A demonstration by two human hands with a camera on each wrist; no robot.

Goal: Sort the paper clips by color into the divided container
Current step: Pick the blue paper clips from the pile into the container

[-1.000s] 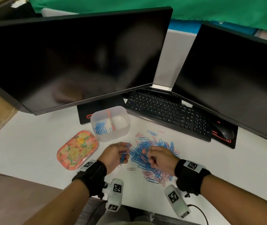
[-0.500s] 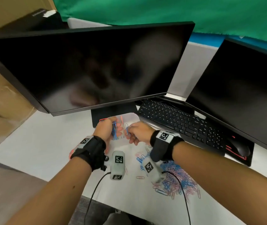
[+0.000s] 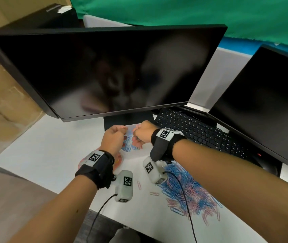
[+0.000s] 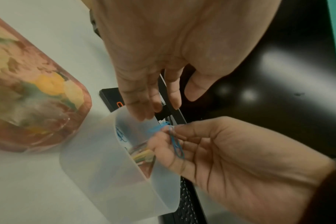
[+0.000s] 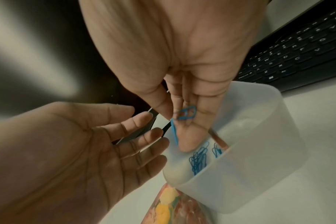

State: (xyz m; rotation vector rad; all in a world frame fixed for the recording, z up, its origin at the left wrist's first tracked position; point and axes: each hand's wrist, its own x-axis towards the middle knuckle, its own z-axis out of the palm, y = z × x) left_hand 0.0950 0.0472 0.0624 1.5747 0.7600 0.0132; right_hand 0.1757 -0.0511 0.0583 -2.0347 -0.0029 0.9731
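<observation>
The translucent white divided container (image 5: 259,151) stands by the monitor foot, with blue clips (image 5: 197,159) in its left compartment. Both hands hover over it. My left hand (image 4: 159,106) has straight fingers and holds nothing. My right hand (image 5: 182,128) pinches a few blue paper clips (image 5: 186,115) between thumb and fingers above that compartment. In the head view my left hand (image 3: 120,130) and right hand (image 3: 138,135) hide most of the container. The mixed pile of blue and pink clips (image 3: 188,193) lies on the desk under my right forearm.
A floral pink lid (image 4: 29,91) lies just left of the container. A large monitor (image 3: 113,71) overhangs the container's far side. The black keyboard (image 3: 201,132) and a mouse (image 3: 269,167) are to the right. Two loose pink clips (image 3: 139,185) lie near the pile.
Both hands went from the pile to above the container. The left hand, which held blue clips, now has straight, empty fingers. The right hand still pinches blue clips.
</observation>
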